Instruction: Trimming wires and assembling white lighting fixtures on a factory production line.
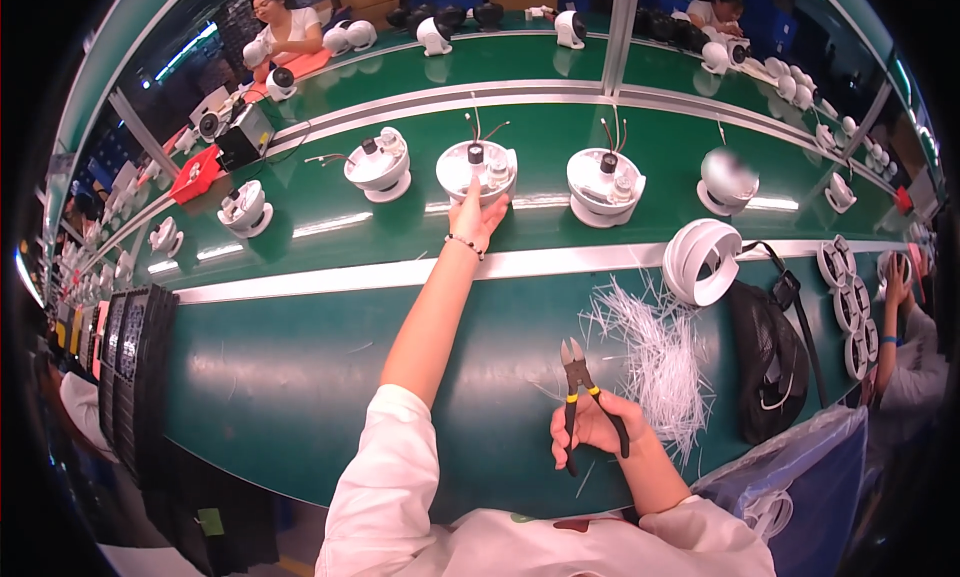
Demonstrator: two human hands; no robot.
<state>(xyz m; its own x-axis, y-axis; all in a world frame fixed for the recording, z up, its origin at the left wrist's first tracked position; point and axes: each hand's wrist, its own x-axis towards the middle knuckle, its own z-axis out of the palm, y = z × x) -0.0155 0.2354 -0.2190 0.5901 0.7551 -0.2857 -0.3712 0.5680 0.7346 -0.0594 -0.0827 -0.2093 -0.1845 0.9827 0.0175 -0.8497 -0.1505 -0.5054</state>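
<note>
My left hand reaches far out to a white round camera housing on the green belt. Its index finger lies over the open top and the other fingers are at the near right rim. Inside the housing are a black lens part, and thin wires stand up behind it. My right hand, close to my body, holds diagonal cutters with black and yellow handles, jaws pointing away from me. Beside the cutters lies a heap of cut white plastic strips.
More housings stand along the belt, one to the right and one to the left. White rings sit at the bench's far edge, near a black mesh bag. Black trays stand at left. Co-workers sit across and at right.
</note>
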